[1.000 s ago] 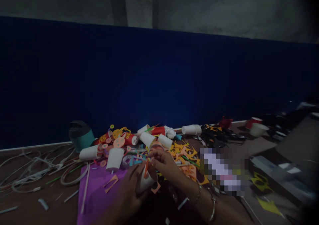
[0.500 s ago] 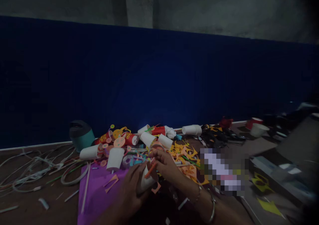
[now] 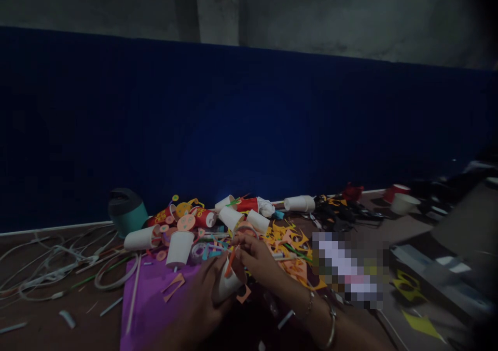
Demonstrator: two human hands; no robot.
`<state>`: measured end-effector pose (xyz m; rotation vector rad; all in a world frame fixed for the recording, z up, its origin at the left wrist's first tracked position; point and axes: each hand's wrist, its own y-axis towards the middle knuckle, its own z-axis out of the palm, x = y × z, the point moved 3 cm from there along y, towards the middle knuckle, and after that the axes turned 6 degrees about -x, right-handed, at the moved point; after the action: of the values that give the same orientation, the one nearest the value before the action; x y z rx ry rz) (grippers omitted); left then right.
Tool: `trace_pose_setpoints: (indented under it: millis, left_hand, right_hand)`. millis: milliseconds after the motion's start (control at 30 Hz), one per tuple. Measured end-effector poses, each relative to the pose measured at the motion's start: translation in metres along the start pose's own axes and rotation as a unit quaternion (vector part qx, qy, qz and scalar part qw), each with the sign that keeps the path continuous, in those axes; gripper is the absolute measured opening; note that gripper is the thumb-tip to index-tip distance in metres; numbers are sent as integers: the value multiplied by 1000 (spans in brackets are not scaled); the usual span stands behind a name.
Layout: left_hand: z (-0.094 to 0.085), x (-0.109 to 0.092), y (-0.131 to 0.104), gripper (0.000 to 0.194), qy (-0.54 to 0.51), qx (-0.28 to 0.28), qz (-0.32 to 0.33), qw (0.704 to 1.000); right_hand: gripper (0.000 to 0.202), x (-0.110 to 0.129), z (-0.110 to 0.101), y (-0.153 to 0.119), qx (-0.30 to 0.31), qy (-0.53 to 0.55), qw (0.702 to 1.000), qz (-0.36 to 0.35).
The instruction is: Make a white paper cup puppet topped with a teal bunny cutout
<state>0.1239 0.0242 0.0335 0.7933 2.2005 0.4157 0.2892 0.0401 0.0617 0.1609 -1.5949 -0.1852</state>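
A white paper cup (image 3: 225, 288) is gripped by my left hand (image 3: 202, 294), low in the middle of the view. On the cup's side lies an orange strip (image 3: 230, 263). My right hand (image 3: 254, 255) pinches at the upper end of this strip by the cup's rim; a bracelet and a bangle circle its wrist. Beneath and left of my left hand is a purple sheet (image 3: 150, 294). Another white cup (image 3: 180, 247) stands just beyond the sheet, with a peach paper cutout (image 3: 173, 287) in front of it.
A teal and dark container (image 3: 127, 213) stands back left beside tangled white cables (image 3: 50, 268). Yellow and orange paper scraps (image 3: 290, 239) lie behind my right hand. Several cups and red items line the blue panel (image 3: 249, 123). A grey tray-like object (image 3: 436, 273) is at right.
The orange strip on the cup has tilted more upright, and my right fingers have shifted slightly at its upper end. My left hand still holds the cup in nearly the same place.
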Motion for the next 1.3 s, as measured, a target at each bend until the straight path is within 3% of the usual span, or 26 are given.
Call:
trace_pose_setpoints:
  millis: [400,900,1100,1200,1300]
  left_hand:
    - [2,1,-1,69,24,-20,22,999]
    - [-2,-5,3,67,-10,-1,14,1000]
    - [-2,-13,5,75,-149,-10,-85,985]
    - [-2,-17,6,80,-251,-9,-147,957]
    - [-8,-22,15,69,-355,-13,-188,916]
  right_hand:
    - [27,0,0,-1,2,-2,1000,-14]
    - [27,-4,0,-1,-5,13,1000,3]
    - [28,1,-3,1,-9,0,1000,-14]
    - [11,13,-7,1,-24,-55,997,-53]
    - [3,26,-10,1,-5,-80,994,-67]
